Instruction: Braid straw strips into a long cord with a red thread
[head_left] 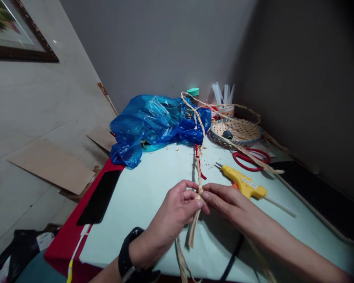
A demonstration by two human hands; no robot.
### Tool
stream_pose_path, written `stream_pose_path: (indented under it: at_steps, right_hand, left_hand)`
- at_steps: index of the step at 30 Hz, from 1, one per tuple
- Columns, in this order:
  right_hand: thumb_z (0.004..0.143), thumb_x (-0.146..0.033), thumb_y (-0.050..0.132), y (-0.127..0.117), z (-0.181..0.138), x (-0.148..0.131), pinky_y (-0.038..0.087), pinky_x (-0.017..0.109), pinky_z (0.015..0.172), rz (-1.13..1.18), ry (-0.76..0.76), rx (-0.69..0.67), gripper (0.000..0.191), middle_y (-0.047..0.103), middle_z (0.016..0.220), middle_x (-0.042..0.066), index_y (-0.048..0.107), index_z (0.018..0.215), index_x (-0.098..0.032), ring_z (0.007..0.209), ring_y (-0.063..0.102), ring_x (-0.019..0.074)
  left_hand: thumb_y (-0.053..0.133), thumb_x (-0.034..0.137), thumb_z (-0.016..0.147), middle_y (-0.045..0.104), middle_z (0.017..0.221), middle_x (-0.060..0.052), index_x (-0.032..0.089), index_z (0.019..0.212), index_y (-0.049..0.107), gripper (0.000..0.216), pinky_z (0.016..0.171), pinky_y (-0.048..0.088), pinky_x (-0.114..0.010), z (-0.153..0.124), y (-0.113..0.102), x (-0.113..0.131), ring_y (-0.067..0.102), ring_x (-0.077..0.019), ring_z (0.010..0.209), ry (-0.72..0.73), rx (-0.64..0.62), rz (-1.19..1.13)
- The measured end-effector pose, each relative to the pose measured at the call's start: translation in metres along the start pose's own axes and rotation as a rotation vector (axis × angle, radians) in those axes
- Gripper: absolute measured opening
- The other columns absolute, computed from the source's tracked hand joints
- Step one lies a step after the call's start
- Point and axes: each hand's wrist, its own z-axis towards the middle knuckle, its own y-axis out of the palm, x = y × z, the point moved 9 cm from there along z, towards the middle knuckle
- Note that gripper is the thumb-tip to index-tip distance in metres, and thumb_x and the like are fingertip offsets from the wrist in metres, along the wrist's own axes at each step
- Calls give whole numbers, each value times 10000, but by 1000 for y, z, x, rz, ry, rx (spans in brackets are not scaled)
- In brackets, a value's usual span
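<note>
A pale straw-coloured braid runs from the far side of the table toward me, with a red ribbon tied around it. My left hand pinches the braid's near end between thumb and fingers; loose flat strands hang below the grip. From the other side, my right hand closes on the same spot, thumb and forefinger against the braid. Just beyond the right hand lies a yellow glue gun with a clear glue stick in its back.
A blue plastic bag lies at the back. Right of it are a woven basket and red-handled scissors. A phone rests at the left edge; a black panel is at right. More strands hang over the near edge.
</note>
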Motion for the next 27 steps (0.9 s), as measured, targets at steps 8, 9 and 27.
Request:
stream_pose_path:
  at_steps: [8, 9, 27]
  right_hand:
    - [896, -385, 458, -6, -7, 3, 342, 255, 545, -41, -22, 132, 307, 547, 620, 0, 574, 705, -175, 584, 469, 136]
    - [900, -375, 453, -5, -8, 1, 358, 261, 555, -38, -23, 135, 305, 564, 623, 5, 573, 702, -176, 588, 485, 142]
    - [899, -392, 465, -3, -6, -2, 405, 276, 595, 59, -34, 83, 333, 586, 666, 14, 625, 735, -150, 628, 496, 146]
  left_hand:
    - [522, 273, 863, 612, 676, 9, 196, 948, 552, 118, 573, 339, -216, -7, -8, 18, 508, -110, 599, 90, 147, 531]
    - [507, 281, 872, 629, 687, -3, 192, 890, 586, 120, 577, 339, -222, -9, -10, 24, 518, -117, 608, 120, 176, 638]
    - [426, 8, 800, 659, 730, -138, 67, 970, 667, 300, 532, 324, -319, -44, 67, 26, 542, -198, 587, 868, 436, 1796]
